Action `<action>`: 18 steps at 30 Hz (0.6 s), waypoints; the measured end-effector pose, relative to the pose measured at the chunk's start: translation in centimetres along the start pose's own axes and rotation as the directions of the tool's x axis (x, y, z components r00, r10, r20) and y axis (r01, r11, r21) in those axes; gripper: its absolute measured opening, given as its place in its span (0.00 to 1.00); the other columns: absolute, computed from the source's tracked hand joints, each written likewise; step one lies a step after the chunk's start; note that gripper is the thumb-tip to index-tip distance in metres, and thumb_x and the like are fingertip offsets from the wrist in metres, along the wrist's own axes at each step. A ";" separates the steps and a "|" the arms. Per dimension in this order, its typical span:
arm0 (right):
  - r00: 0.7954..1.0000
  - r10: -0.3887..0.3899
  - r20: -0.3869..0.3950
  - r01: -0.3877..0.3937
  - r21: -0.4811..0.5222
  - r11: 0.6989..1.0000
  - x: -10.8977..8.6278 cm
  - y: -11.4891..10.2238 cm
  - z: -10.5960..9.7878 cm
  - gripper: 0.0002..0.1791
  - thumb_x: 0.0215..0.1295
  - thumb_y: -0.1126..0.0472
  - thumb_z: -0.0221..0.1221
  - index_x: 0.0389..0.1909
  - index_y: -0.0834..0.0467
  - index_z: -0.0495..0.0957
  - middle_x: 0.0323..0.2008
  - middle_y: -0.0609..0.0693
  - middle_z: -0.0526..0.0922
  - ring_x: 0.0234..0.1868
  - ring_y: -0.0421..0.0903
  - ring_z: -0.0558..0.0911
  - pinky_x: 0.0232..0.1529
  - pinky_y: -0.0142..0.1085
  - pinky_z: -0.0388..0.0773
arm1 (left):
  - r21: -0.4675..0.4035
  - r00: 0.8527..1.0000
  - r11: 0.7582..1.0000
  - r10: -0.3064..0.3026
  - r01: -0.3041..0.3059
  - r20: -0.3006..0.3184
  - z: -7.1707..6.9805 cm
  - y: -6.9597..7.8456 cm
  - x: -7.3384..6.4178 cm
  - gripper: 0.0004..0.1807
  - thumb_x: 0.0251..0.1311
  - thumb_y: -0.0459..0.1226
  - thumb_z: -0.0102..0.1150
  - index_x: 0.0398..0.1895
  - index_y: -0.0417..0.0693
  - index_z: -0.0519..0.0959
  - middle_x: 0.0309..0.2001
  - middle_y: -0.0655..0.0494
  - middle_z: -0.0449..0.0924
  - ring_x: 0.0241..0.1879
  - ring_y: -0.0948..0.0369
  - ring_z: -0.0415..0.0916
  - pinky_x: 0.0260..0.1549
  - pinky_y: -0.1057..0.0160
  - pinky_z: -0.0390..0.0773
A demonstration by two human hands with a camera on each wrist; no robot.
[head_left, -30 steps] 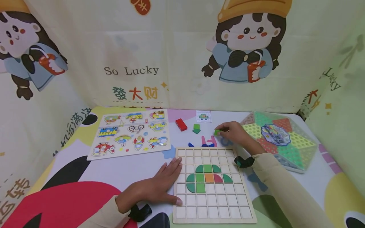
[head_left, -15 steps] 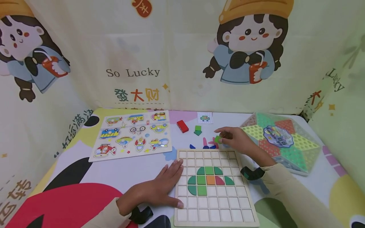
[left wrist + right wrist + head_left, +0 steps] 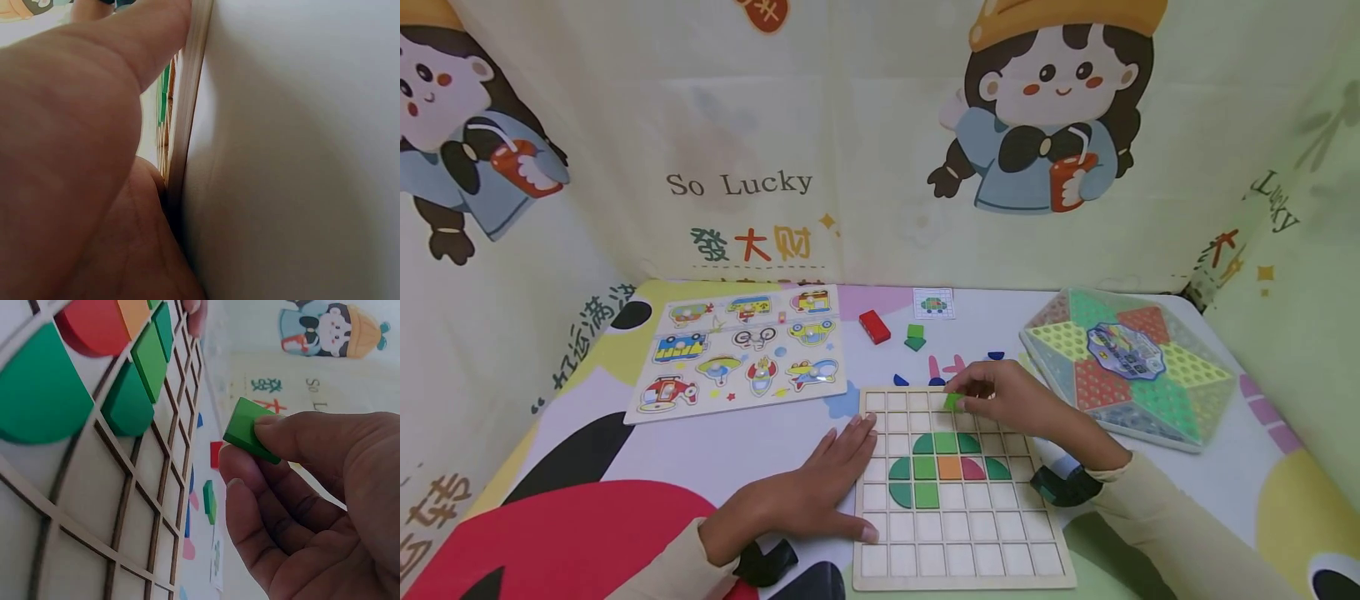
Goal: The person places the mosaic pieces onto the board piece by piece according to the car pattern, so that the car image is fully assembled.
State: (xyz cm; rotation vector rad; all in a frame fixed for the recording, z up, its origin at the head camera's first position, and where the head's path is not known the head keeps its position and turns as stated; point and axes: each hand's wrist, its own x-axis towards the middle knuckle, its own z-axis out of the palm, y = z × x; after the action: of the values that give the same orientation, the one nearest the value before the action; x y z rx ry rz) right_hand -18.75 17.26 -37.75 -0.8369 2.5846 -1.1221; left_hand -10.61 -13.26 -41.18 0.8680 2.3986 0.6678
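Observation:
My right hand (image 3: 1011,406) pinches a light green square tile (image 3: 249,428) between thumb and fingers, over the far rows of the wooden grid board (image 3: 917,575). Flat on the table, my left hand (image 3: 808,496) has its fingers straight and its fingertips and thumb at the board's left edge. In the board's cells lie light green squares (image 3: 927,495), dark green quarter-round tiles (image 3: 900,495), an orange square (image 3: 950,467) and a red quarter-round tile (image 3: 973,469). The left wrist view shows the left hand (image 3: 81,144) close against the board's side (image 3: 190,94).
Beyond the board lie a red block (image 3: 875,327), a green square (image 3: 915,331), a dark green piece (image 3: 915,343), several blue pieces (image 3: 996,356) and a small pattern card (image 3: 933,304). A vehicle puzzle board (image 3: 737,354) sits at left, a clear-lidded box (image 3: 1127,367) at right.
My right hand has carried the green square tile from the table behind the board toward me, over the board's far rows. The left hand has stayed at the board's left edge.

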 end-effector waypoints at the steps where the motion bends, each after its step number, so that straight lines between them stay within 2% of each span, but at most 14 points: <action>1: 1.000 0.001 0.004 -0.002 0.007 1.000 -0.2 0.0 0.1 0.09 0.60 0.70 0.65 0.42 0.61 0.84 0.35 0.45 0.83 0.33 0.44 0.77 0.35 0.33 0.78 | 0.000 1.000 1.000 0.002 -0.002 0.001 0.0 0.0 0.0 0.62 0.51 0.66 0.60 0.78 0.46 0.41 0.78 0.57 0.26 0.75 0.57 0.21 0.69 0.44 0.30; 10: 0.992 0.003 0.126 -0.016 0.095 0.995 -1.4 -0.7 2.0 0.07 0.63 0.65 0.64 0.42 0.56 0.83 0.34 0.42 0.81 0.33 0.43 0.77 0.37 0.33 0.78 | 0.010 1.000 1.000 -0.011 0.011 0.001 -0.2 0.0 0.0 0.62 0.51 0.66 0.60 0.78 0.46 0.40 0.78 0.58 0.25 0.74 0.58 0.20 0.69 0.45 0.29; 18: 0.989 -0.046 0.138 0.029 0.119 0.993 -2.7 -1.6 2.7 0.10 0.62 0.70 0.62 0.43 0.57 0.83 0.35 0.41 0.82 0.33 0.40 0.78 0.36 0.33 0.79 | 0.008 1.000 1.000 -0.008 0.008 0.007 -0.1 0.0 0.1 0.61 0.52 0.66 0.59 0.78 0.47 0.39 0.78 0.59 0.24 0.74 0.58 0.20 0.69 0.44 0.29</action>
State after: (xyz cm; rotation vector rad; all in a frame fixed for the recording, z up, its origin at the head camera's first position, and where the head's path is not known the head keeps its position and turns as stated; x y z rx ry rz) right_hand -14.82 16.25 -38.52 -0.9070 2.3743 -1.1668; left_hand -10.69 -13.21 -41.15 0.8619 2.3988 0.6517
